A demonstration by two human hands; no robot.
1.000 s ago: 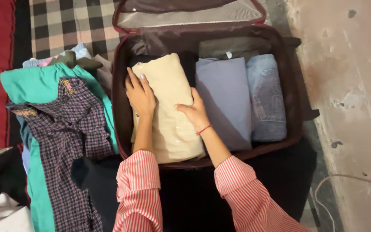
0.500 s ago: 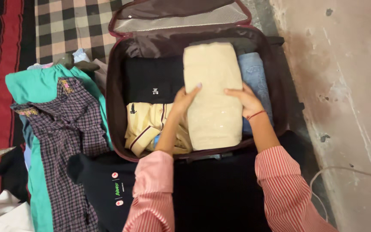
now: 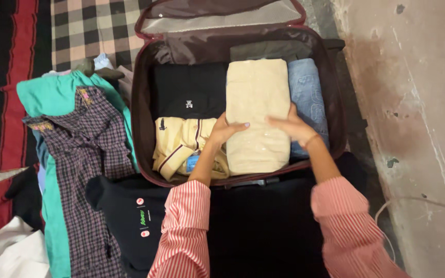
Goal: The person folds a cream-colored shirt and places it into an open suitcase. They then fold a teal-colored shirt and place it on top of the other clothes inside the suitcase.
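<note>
An open maroon suitcase (image 3: 141, 103) lies in front of me. A folded beige garment (image 3: 257, 87) rests in its middle, on top of other clothes. My left hand (image 3: 225, 130) lies flat on the garment's left edge. My right hand (image 3: 294, 126) lies flat on its right side, fingers pointing left. Neither hand grips it. Left of the beige garment are a folded black garment (image 3: 189, 90) and a yellow collared shirt (image 3: 178, 144). Folded blue jeans (image 3: 310, 92) fill the right end. A dark grey piece (image 3: 269, 50) shows behind.
Left of the suitcase lies a pile with a teal garment (image 3: 52, 98), a dark plaid shirt (image 3: 86, 149) and a black shirt (image 3: 130, 216). A checked blanket (image 3: 93, 25) and a red-black striped cloth (image 3: 1, 77) lie beyond. Bare concrete (image 3: 418, 103) with a white cable (image 3: 428, 202) is at right.
The beige garment went from the suitcase's left side to its middle, uncovering the black and yellow clothes. My hands shifted from gripping its sides to lying on top of it.
</note>
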